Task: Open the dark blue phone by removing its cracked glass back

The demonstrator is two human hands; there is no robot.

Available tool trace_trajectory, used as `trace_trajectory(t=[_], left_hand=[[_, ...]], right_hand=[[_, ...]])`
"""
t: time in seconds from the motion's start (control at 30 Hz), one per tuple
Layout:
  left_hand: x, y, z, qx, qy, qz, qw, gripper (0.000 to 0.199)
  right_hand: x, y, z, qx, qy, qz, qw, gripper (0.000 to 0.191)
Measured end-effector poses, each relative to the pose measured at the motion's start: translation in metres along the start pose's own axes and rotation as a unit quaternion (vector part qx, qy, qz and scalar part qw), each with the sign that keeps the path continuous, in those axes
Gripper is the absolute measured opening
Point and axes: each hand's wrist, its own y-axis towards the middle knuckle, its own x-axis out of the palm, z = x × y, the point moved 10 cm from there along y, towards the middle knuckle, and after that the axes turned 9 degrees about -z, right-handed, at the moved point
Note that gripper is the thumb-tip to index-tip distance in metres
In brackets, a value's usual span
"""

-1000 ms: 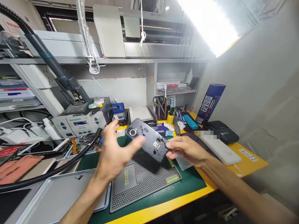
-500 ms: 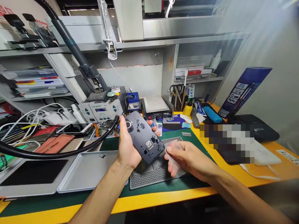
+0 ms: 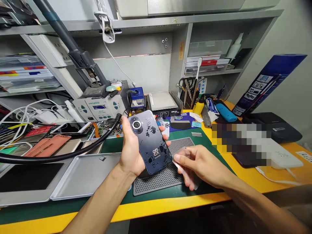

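A dark smartphone (image 3: 152, 144) lies in my left hand (image 3: 131, 146), back side facing me, tilted over the mat. Its back has a round camera ring at the top left, a HUAWEI mark low down, and ragged black patches. My left thumb wraps one long edge and the fingertips show at the other. Close to the phone's lower right corner, my right hand (image 3: 195, 164) pinches a thin, clear plastic film (image 3: 195, 182) between thumb and fingers. Whether the film touches the phone, I cannot tell. Under both hands lies a grey perforated mat (image 3: 158, 183).
Left of the mat sit a shallow grey tray (image 3: 80, 185) and a tablet (image 3: 26, 177). A black hose (image 3: 73, 157) arches across that side from the rework station (image 3: 99, 105). Behind stand a flat heating plate (image 3: 163, 100) and a tool holder (image 3: 188, 94). Phones (image 3: 251, 159) lie at right.
The phone has turned slightly more upright in my left hand. My right hand, still pinching the film, has shifted a little right and down. The camera view has tipped lower and closer.
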Motion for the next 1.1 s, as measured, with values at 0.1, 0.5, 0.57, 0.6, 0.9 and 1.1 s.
trace_trajectory(t=[0.1,0.5,0.57,0.6,0.9,1.1], left_hand=[[-0.003,0.002,-0.006,-0.028,0.012,-0.009,0.999,0.078],[-0.002,0.003,-0.016,-0.072,0.002,-0.028,0.997,0.073],[-0.002,0.003,-0.017,-0.079,-0.001,-0.033,0.996,0.073],[-0.003,0.003,-0.018,-0.084,-0.002,-0.035,0.996,0.074],[-0.002,0.004,-0.024,-0.102,-0.019,-0.062,0.993,0.074],[-0.002,0.005,-0.020,-0.069,-0.021,-0.058,0.996,0.074]], right_hand=[[0.004,-0.002,0.000,0.005,-0.009,-0.010,1.000,0.046],[0.002,-0.003,0.004,0.011,0.000,-0.009,1.000,0.044],[0.003,-0.004,0.003,0.012,-0.001,-0.012,1.000,0.044],[0.003,-0.004,0.004,0.015,0.002,-0.012,1.000,0.044],[0.004,-0.004,0.009,0.040,0.056,-0.018,0.997,0.039],[0.000,-0.002,0.005,-0.003,0.092,0.008,0.996,0.038]])
